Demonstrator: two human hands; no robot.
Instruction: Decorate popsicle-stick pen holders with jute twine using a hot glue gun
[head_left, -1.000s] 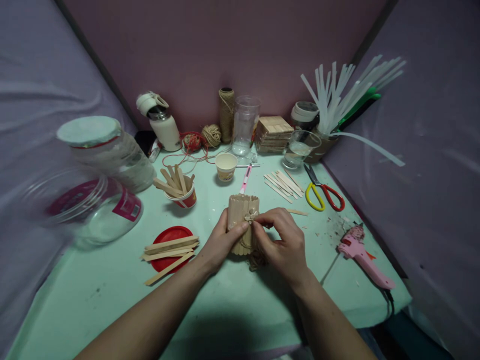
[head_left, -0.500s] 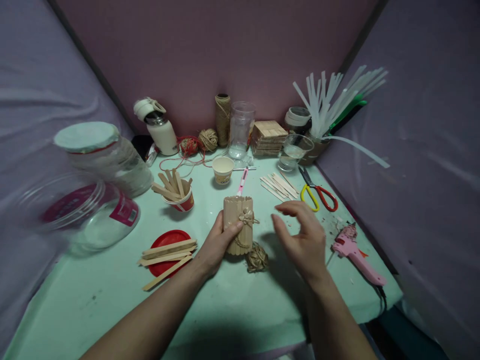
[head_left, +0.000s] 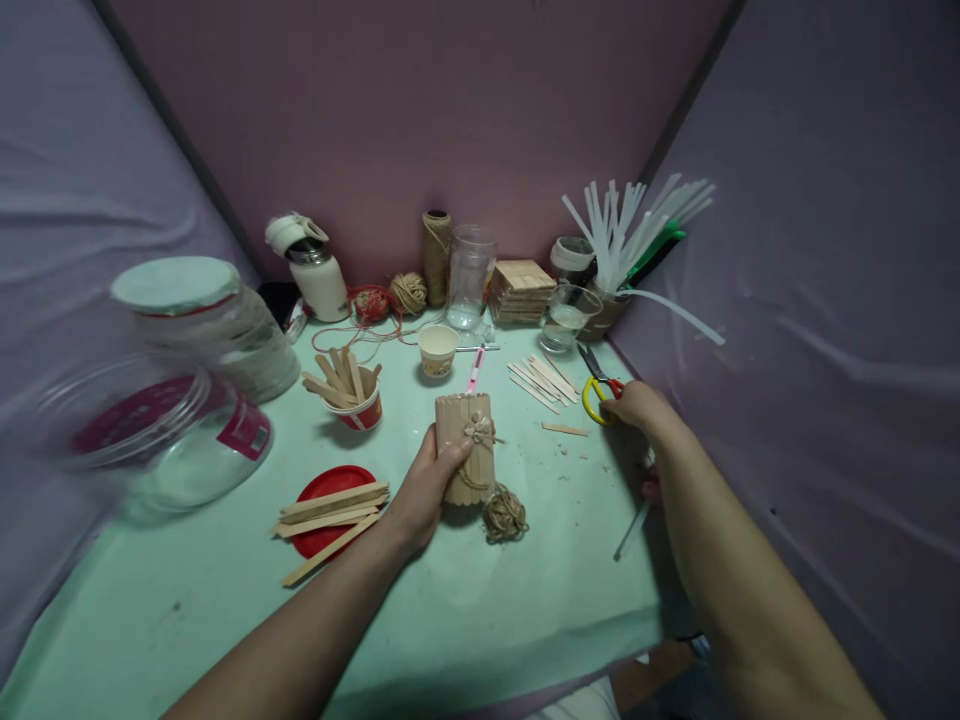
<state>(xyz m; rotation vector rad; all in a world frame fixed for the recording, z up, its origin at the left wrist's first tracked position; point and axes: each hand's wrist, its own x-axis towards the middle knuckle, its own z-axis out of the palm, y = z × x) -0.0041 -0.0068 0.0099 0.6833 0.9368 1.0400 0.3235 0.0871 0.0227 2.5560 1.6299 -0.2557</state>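
My left hand (head_left: 424, 490) is closed around a small holder of craft sticks (head_left: 454, 440), which stands upright with a twine bow on its front. A small ball of twine (head_left: 505, 514) lies at the holder's lower right, on the table. To the right, my right hand (head_left: 636, 405) reaches out to the scissors (head_left: 594, 385), its fingers closed at the red handle; the yellow handle and blades show beside it. Most of the pink glue gun (head_left: 651, 488) is hidden by my right forearm, though its thin metal stand (head_left: 631, 532) sticks out.
Craft sticks lie across a red lid (head_left: 330, 484), and more fill a paper cup (head_left: 358, 408). Thin sticks (head_left: 544, 382) and a pink cutter (head_left: 475, 370) lie farther back. Jars (head_left: 180, 440), a white bottle (head_left: 319, 285) and glue sticks (head_left: 622, 250) stand around the edges.
My right hand has moved right and away from the holder, over to the scissors' handles. The view has shifted slightly. My left hand keeps its hold on the holder.
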